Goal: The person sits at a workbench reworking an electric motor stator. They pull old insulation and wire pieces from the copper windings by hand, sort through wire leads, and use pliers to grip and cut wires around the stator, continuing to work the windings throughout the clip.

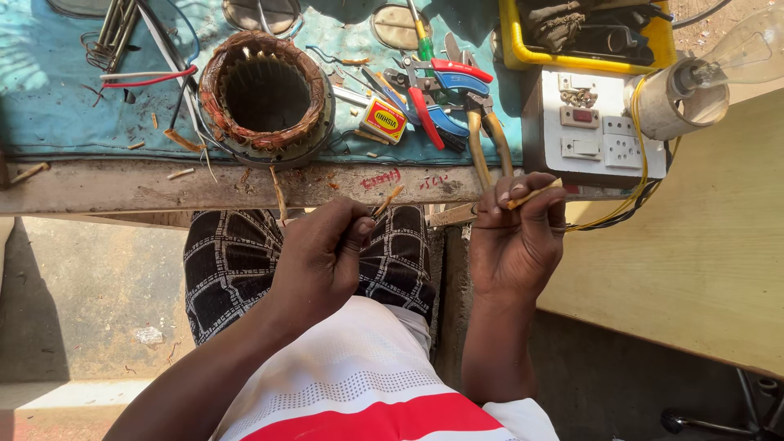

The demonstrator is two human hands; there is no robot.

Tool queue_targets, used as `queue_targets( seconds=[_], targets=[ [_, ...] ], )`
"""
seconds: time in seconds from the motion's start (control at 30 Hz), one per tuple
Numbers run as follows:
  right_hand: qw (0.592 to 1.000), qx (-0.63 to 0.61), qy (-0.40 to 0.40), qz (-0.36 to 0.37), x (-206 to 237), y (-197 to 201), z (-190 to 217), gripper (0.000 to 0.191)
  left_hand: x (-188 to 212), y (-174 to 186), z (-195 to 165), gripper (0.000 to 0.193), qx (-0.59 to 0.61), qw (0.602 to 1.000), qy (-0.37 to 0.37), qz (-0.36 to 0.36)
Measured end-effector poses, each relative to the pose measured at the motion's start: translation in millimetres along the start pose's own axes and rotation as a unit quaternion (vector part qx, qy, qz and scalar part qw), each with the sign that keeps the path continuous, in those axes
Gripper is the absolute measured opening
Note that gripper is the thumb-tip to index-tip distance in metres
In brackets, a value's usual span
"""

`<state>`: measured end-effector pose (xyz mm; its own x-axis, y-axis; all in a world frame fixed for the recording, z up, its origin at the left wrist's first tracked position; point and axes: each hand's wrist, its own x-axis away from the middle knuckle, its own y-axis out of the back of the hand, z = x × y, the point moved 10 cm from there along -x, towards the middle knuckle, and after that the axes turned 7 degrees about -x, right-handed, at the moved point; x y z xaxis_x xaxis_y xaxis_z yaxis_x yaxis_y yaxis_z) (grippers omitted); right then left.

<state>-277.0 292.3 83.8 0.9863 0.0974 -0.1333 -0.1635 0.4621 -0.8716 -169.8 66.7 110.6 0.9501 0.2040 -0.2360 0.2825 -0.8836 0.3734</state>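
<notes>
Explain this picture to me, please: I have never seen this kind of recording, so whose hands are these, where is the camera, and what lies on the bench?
The single picture comes from a camera worn on a person's head, looking down at their own two bare hands and lap. There is no machine. The left hand pinches a thin tan strip between its fingertips. The right hand grips a similar yellowish strip. Ahead lies a worn workbench with a blue cloth. On it sit a round motor stator with copper windings, pliers with red and blue handles, a small yellow and red box, a white switch and socket board, and a yellow tray. A clear light bulb lies at the far right.
</notes>
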Motion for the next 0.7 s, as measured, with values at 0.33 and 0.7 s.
queue_targets(
  seconds=[0.33, 0.7],
  targets=[
    [1.000, 0.004, -0.012, -0.009, 11.6, 26.1, -11.4, 0.017, -7.2, -8.0, 20.6, 0.014, 0.047, 0.997, 0.062, 0.012],
    [0.998, 0.060, -0.002, -0.014, 23.6, 19.1, -12.7, 0.019, -69.8, 5.0, -51.8, 0.019, -0.266, 0.946, -0.164, -0.092]
  ],
)
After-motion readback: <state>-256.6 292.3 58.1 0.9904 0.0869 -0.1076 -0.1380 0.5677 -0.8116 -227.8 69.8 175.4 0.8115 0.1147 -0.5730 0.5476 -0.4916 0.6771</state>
